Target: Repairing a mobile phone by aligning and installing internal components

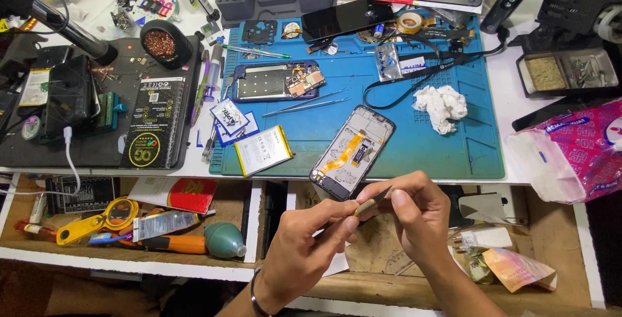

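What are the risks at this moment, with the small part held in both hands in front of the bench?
1. The small flat part is pinched only by the fingertips of the left hand and right hand, over the open drawer; if it slips, it may fall among the clutter.
2. The opened phone frame overhangs the blue mat edge, close to the hands; a bump might knock it off.
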